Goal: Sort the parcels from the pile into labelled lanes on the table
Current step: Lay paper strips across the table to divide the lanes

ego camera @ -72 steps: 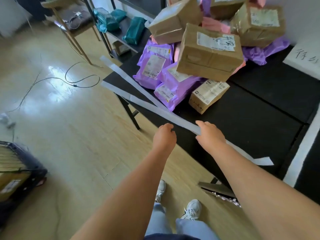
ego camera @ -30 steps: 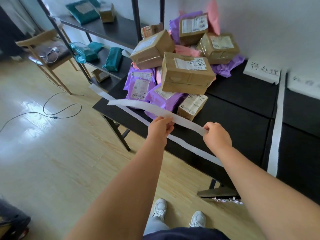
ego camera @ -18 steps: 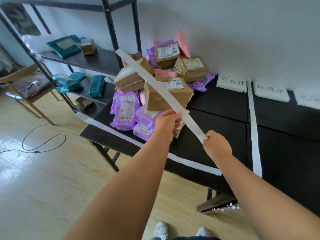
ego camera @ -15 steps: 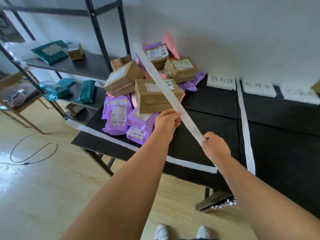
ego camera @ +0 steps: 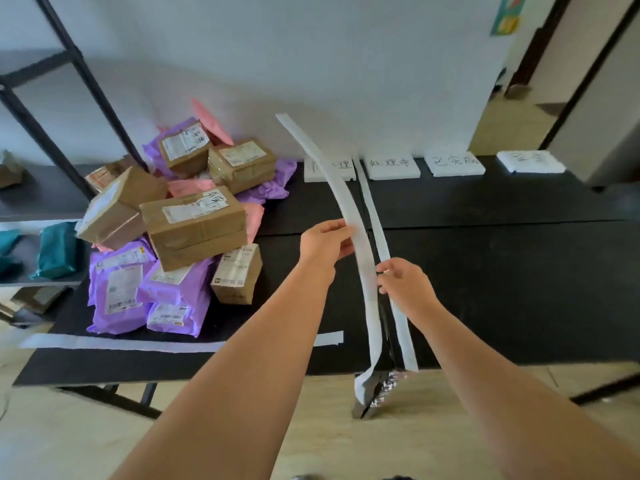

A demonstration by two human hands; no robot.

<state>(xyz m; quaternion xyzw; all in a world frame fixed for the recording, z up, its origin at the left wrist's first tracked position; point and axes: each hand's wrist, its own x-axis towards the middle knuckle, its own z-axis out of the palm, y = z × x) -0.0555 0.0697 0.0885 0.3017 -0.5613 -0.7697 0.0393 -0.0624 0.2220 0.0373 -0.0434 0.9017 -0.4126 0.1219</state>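
The sorting itself had not begun. The parcels (ego camera: 180,230) lay heaped at the far left of the black worktop (ego camera: 519,271), and none sat in a lane. The step in hand looked like marking out the lanes. The left hand (ego camera: 325,244) held a long white strip (ego camera: 341,199) in the air, its grip clamped on the strip between thumb and fingers. The right hand (ego camera: 401,284), nearer and lower, had its grip pinched on the strip's right edge. The strip curved up toward the far wall, and its near end hung past the worktop's near edge.

A second strip (ego camera: 400,323) lay flat just to the right, running near to far between the first two label cards (ego camera: 393,164). A third strip (ego camera: 121,342) ran along the near edge below the pile.

The next move probably called for carrying the held strip further right, to a gap between cards that had no divider. There it would go down flat and straight, parallel to the laid strip, without dragging that strip askew.
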